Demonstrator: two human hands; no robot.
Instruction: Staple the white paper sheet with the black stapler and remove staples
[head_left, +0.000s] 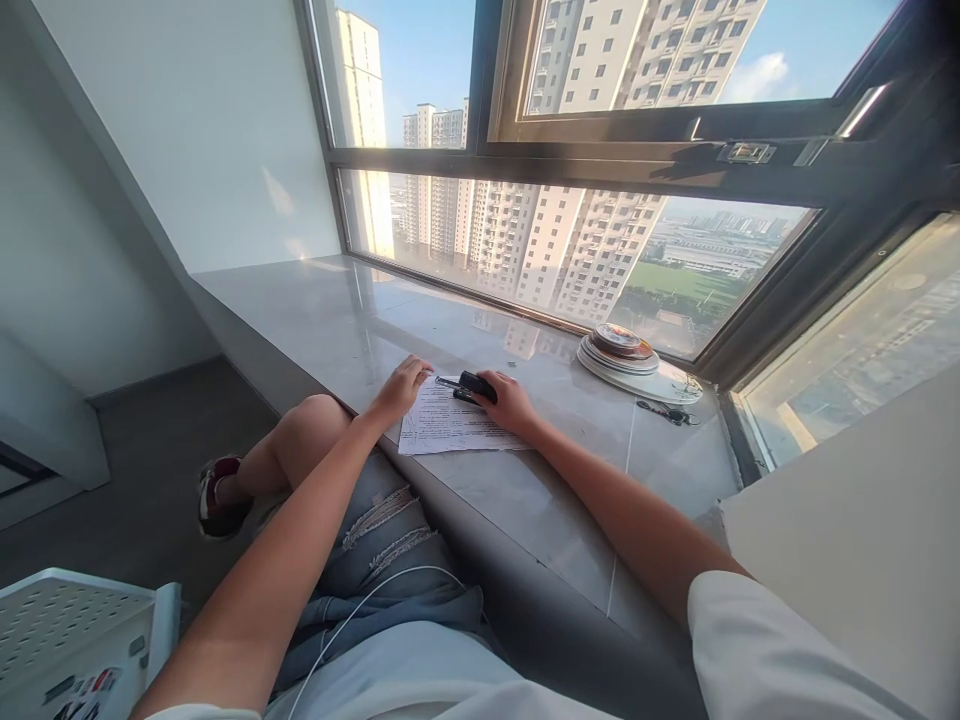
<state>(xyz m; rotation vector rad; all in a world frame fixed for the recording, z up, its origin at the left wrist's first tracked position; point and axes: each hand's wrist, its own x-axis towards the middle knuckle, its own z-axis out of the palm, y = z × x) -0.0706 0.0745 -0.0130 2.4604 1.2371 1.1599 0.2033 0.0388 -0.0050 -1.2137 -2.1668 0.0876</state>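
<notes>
A printed sheet of paper (446,425) lies on the grey stone window ledge (322,310) in front of me. My left hand (402,386) rests on the sheet's upper left corner, fingers curled down onto the paper. My right hand (508,400) is closed around a black stapler (469,385), which sits over the sheet's top edge with its metal nose pointing left. Both forearms reach out from my lap.
A stack of round plates or discs (626,358) stands on the ledge by the window glass, with a small dark object (669,412) beside it. My bent knee (311,430) presses against the ledge's front edge. A white perforated basket (67,630) sits at the lower left.
</notes>
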